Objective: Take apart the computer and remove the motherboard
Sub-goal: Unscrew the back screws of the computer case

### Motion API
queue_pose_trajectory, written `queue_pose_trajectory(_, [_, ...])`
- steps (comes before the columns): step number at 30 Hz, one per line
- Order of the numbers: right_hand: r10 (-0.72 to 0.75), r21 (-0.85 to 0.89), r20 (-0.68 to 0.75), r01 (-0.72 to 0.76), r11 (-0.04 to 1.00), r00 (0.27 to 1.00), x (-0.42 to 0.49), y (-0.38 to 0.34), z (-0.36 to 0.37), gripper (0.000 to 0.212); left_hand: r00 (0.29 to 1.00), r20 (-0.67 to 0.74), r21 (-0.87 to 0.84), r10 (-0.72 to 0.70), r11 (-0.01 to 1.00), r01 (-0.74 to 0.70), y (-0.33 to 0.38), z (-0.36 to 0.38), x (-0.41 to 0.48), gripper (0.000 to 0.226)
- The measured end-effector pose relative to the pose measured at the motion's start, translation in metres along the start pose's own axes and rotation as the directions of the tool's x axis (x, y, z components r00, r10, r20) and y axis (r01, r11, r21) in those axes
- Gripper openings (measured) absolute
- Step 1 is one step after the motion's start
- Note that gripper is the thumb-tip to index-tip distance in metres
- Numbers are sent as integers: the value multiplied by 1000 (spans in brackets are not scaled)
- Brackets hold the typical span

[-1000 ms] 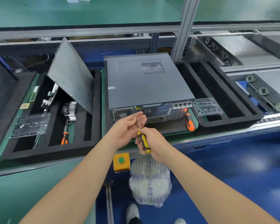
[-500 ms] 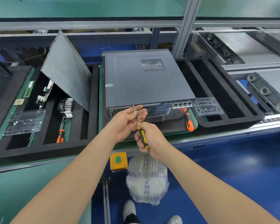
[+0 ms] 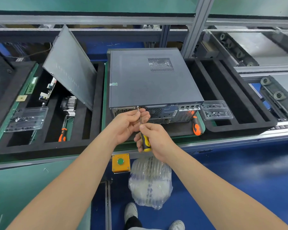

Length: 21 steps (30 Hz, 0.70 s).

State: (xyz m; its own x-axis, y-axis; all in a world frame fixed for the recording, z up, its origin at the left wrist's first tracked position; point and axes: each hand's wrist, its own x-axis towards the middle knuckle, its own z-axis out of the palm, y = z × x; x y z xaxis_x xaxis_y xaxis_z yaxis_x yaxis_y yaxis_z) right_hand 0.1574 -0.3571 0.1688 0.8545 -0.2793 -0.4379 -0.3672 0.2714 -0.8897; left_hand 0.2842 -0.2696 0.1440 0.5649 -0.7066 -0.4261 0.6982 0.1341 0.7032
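At rear of computer case (image 3: 150,80), right hand (image 3: 156,140) gripping yellow screwdriver (image 3: 145,142), left hand (image 3: 127,124) curled round its shaft

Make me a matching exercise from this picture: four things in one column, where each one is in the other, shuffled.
1 yellow-handled screwdriver
2 air-cushion bag
3 loose side panel
4 green button

A on the yellow box
B leaning in the left foam tray
C gripped by the right hand
D down by the shoes

Pairs: 1-C, 2-D, 3-B, 4-A
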Motion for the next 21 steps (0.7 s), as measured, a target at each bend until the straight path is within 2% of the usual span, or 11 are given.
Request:
queue_pose_trajectory(5, [40,-33,-107,-44,999,993,0,-7,9,27,998,-63,35,9,999,-6,0,2,-1,22])
queue_pose_trajectory(7, [15,-126,-169,-37,991,986,1,-9,12,26,997,-77,19,-3,1000,4,1,6,-1,22])
queue_pose_trajectory(9, [-64,-304,-222,-7,953,973,1,-10,14,26,996,-91,-13,-16,1000,15,2,9,-1,23])
queue_pose_trajectory(10, [-132,-436,-240,14,900,962,1,-9,15,27,995,-97,-29,-24,999,21,2,11,-1,24])
queue_pose_trajectory(11, [-217,-599,-243,30,800,945,1,-9,16,27,994,-100,-42,-31,999,27,2,13,-1,25])
queue_pose_trajectory(13, [-372,-873,-188,20,488,909,1,-7,17,20,994,-102,-56,-37,998,31,1,15,-2,26])
queue_pose_trajectory(15, [-440,-968,-105,9,249,892,-1,-4,20,17,995,-100,-35,-27,999,24,1,16,-2,27])
queue_pose_trajectory(16, [-450,-981,-75,14,192,890,-1,-2,20,18,995,-102,-20,-23,1000,21,2,16,-2,27])
queue_pose_trajectory(18, [-474,-979,-87,12,202,876,1,0,17,21,993,-115,-2,-24,1000,24,4,16,-1,24])
queue_pose_trajectory(20, [-470,-947,-128,33,319,873,4,1,12,25,990,-137,33,-11,999,16,6,17,-1,21])
queue_pose_trajectory(21, [-455,-912,-146,59,406,879,6,0,11,21,988,-152,58,2,998,7,7,18,-1,21])
